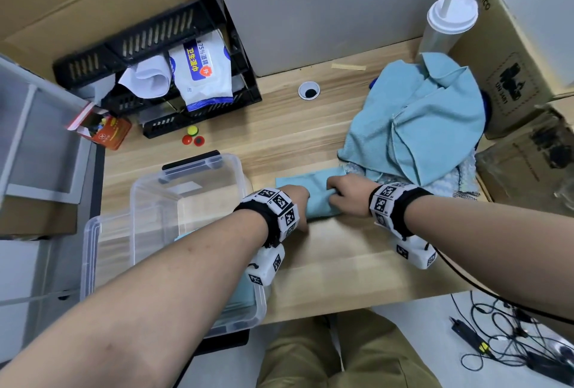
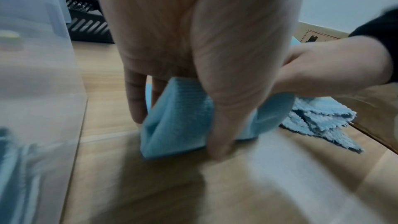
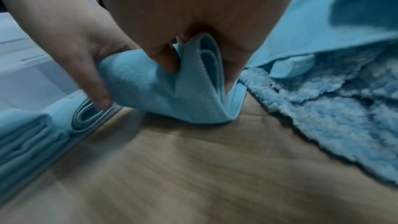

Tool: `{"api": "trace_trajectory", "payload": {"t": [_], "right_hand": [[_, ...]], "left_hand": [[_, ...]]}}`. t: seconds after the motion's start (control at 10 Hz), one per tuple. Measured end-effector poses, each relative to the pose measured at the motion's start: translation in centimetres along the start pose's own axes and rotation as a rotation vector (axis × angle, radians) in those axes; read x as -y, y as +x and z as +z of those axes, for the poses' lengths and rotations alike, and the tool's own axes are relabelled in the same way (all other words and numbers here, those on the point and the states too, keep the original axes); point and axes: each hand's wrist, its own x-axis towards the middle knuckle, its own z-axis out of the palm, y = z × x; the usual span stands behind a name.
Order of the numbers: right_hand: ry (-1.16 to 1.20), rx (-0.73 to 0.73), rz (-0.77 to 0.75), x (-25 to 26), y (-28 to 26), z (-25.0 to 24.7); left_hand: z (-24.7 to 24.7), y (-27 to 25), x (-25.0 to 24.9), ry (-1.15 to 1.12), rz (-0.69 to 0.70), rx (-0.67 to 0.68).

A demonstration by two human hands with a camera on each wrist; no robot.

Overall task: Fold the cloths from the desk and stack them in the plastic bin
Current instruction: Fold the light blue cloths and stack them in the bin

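A folded light blue cloth sits on the wooden desk, and both hands grip it. My left hand holds its left end, thumb on the near side and fingers behind. My right hand pinches the layered folds at the right end. The clear plastic bin stands just left of the hands, with folded blue cloths inside. A heap of unfolded blue cloths lies right behind my right hand, with a fluffy one at the bottom.
A black crate with a wipes pack stands at the back left. A lidded cup with a straw and cardboard boxes line the right. Small round magnets and a cable hole are mid-desk. Cables lie below the front edge.
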Motion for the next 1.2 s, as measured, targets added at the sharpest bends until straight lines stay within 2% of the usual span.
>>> {"api": "trace_trajectory", "payload": {"t": [0.1, 0.2, 0.3, 0.4, 0.6, 0.7, 0.8, 0.9, 1.0, 1.2], "right_hand": [[0.105, 0.068, 0.045, -0.5, 0.1, -0.6], [0.147, 0.174, 0.086, -0.8, 0.0, -1.1], [0.110, 0.195, 0.113, -1.4, 0.5, -0.9], [0.196, 0.111, 0.156, -2.1, 1.6, -0.7], [0.161, -0.057, 0.234, -3.3, 2.7, -0.7], [0.012, -0.204, 0.208, -3.0, 2.4, -0.6], [-0.161, -0.337, -0.015, -2.6, 2.3, -1.0], [-0.215, -0.163, -0.169, -1.9, 3.0, -1.3], [-0.271, -0.010, -0.101, -1.3, 4.0, -0.8], [-0.402, 0.092, 0.034, -0.6, 4.4, -0.6]], "left_hand": [[-0.4, 0.4, 0.3, -0.050, -0.045, -0.050], [-0.5, 1.3, 1.1, -0.112, -0.070, -0.038], [-0.9, 2.0, 1.6, -0.148, -0.113, -0.031], [-1.1, 2.4, 2.0, -0.191, -0.180, -0.030], [-1.4, 2.8, 2.3, -0.239, -0.277, -0.081], [-1.5, 3.2, 2.3, -0.228, -0.299, -0.033], [-2.0, 3.3, 2.4, -0.222, -0.259, -0.025], [-2.1, 3.5, 2.5, -0.214, -0.301, -0.009], [-2.1, 3.6, 2.5, -0.250, -0.331, -0.008], [-2.4, 3.2, 2.5, -0.236, -0.339, 0.011]]}}
